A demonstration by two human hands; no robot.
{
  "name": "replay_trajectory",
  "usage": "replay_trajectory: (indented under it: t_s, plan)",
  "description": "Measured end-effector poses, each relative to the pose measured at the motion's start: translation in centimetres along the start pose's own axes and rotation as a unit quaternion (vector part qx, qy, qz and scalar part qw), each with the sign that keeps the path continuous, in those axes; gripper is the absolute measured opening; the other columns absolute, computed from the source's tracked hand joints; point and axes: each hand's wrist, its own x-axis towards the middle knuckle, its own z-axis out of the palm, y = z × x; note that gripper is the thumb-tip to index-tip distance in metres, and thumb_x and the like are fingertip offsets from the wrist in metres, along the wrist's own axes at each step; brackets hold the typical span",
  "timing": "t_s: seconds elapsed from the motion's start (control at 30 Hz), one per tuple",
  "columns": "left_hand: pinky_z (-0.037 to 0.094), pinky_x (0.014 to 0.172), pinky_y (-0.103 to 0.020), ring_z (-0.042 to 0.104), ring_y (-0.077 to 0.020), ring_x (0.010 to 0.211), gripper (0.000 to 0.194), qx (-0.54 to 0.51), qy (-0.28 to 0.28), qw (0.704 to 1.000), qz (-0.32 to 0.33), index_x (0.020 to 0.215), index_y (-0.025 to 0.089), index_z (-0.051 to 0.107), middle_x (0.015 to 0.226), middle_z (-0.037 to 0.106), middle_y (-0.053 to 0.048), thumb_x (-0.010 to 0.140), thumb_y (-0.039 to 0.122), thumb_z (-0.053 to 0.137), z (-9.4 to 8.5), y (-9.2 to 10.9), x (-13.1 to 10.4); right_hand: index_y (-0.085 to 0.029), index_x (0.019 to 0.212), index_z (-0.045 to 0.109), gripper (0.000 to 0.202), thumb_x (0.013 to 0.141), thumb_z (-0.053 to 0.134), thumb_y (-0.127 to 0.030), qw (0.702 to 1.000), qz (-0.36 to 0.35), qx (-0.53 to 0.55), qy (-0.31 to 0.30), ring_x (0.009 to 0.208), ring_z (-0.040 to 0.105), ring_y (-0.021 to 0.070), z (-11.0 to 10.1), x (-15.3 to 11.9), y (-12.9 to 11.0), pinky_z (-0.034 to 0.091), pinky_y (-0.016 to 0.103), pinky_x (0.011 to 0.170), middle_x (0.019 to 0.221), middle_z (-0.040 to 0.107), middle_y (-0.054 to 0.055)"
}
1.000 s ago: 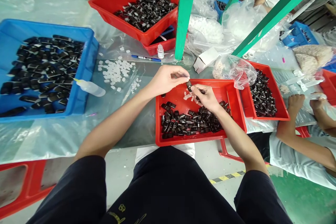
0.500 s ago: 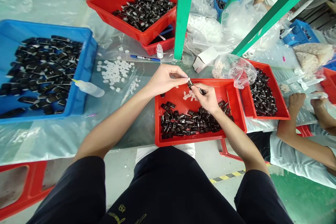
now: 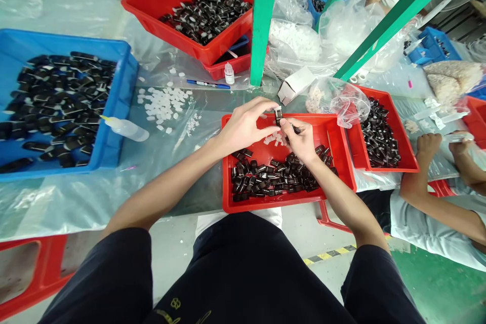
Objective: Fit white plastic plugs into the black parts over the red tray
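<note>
My right hand (image 3: 302,143) is closed around a small glossy black part (image 3: 279,116) with a pale top end, held up over the red tray (image 3: 227,182). Another dark piece shows between the same fingers, partly hidden. My left hand (image 3: 246,124) is beside it with thumb and fingers spread apart in a curve. The left fingertips are at the part's pale end; whether they press on it I cannot tell. Below, many black parts (image 3: 266,177) lie in the tray's near half, and small white pieces (image 3: 274,138) lie behind them.
Left of the tray lie a pile of white pieces (image 3: 163,104), a squeeze bottle (image 3: 127,129) and a blue bin (image 3: 127,91) of black parts. Behind are a blue pen (image 3: 208,84), a small bottle (image 3: 229,74) and a green post (image 3: 261,25). At right a co-worker's hands (image 3: 429,144) work.
My left thumb has come away from the black part and the left hand has spread. The part now stands more upright in my right hand, slightly further right.
</note>
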Motion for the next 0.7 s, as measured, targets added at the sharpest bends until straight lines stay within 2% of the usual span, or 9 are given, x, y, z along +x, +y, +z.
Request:
replay_trajectory:
  t_s: [0.17,0.33,0.7]
  plan:
    - [0.061,0.101,-0.043,0.068,-0.0268,0.118,0.054,0.062,0.0,0.998,0.016,0.133,0.019,0.054,0.135,0.062,-0.014,0.087,0.03,0.08,0.45,0.2,-0.24,-0.022,0.067,0.06,0.054,0.091,0.064,-0.069,1.0,0.008,0.02,-0.007,0.043,0.044,0.0098,0.05,0.0,-0.26,0.038,0.025,0.046,0.05,0.048,-0.005]
    - [0.06,0.101,-0.043,0.067,-0.0275,0.119,0.04,0.101,0.027,0.994,0.04,0.128,0.018,0.056,0.128,0.064,-0.013,0.092,0.028,0.072,0.75,0.17,-0.3,-0.021,0.063,0.055,0.055,0.091,0.067,-0.067,0.999,0.006,0.044,-0.014,0.042,0.041,0.0082,0.21,-0.11,-0.64,0.033,0.023,0.042,0.05,0.048,-0.005]
    - [0.059,0.1,-0.041,0.068,-0.0258,0.116,0.036,0.129,0.039,0.989,0.054,0.125,0.019,0.06,0.127,0.068,-0.012,0.092,0.029,0.069,0.6,0.51,-0.22,-0.021,0.06,0.055,0.058,0.093,0.065,-0.067,0.999,-0.019,0.026,-0.023,0.043,0.042,0.0087,0.01,-0.15,-0.91,0.036,0.024,0.047,0.049,0.05,-0.004]
